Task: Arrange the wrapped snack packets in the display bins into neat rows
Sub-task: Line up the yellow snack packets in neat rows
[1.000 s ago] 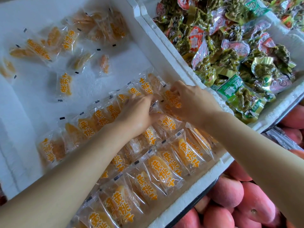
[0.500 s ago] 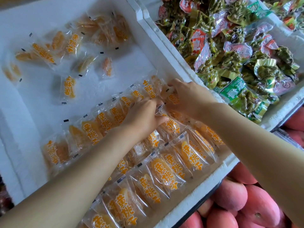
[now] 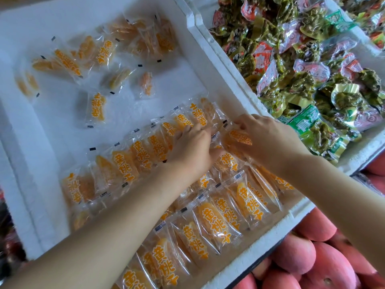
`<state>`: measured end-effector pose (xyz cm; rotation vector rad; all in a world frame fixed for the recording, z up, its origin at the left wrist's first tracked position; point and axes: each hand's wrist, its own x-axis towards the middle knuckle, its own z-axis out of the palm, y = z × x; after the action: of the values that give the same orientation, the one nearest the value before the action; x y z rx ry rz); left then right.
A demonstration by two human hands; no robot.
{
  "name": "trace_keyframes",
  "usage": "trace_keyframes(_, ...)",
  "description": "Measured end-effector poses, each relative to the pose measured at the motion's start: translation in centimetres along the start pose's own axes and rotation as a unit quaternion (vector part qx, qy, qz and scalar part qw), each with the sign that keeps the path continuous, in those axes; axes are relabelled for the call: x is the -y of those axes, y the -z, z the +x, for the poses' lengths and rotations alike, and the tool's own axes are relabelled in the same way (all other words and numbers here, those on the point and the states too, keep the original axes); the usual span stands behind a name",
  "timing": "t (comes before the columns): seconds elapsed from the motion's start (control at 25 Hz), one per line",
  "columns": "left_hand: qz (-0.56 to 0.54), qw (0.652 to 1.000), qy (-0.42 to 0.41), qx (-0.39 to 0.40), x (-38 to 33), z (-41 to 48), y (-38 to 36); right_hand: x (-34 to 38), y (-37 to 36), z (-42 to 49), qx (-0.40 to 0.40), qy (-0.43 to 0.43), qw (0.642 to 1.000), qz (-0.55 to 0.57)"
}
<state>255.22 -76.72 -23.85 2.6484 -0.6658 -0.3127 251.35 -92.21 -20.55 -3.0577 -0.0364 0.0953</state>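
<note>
- Right grip [image 3: 268,138]: fingers curled, pinching one yellow-peach packet [image 3: 239,138] at the far right end of the rows, just beside the bin wall.
- Left grip [image 3: 191,147]: fingers bent down onto the right end of the far row [image 3: 129,161]. Whether they pinch a packet or only press it is hidden under the hand, so it cannot be told.
- White foam bin [image 3: 218,65]: overlapping rows of packets fill the near half. Loose packets [image 3: 98,53] lie scattered across the far half, well apart from the rows.
- Step in hand, judged: seating the pinched packet as the end piece of a row.
- Next move, judged: lay it flat, lapped like its neighbours, print up, then reach to the far half for a loose packet.
- Neighbouring bin of green packets [image 3: 312,80] is unsorted.
</note>
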Motion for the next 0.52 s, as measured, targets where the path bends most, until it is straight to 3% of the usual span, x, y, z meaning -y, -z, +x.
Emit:
trace_keyframes(0.28, 0.010, 1.000, -0.007, -0.019, -0.1, -0.5, 0.3, 0.1, -0.4, -0.7, 0.012, -0.006, 0.998, -0.065)
trace_keyframes(0.52, -0.004, 0.984, -0.013, -0.179, 4.6, -1.2, 3.3, 3.1, 0.4, 3.0, -0.131, 0.093, 0.986, 0.053)
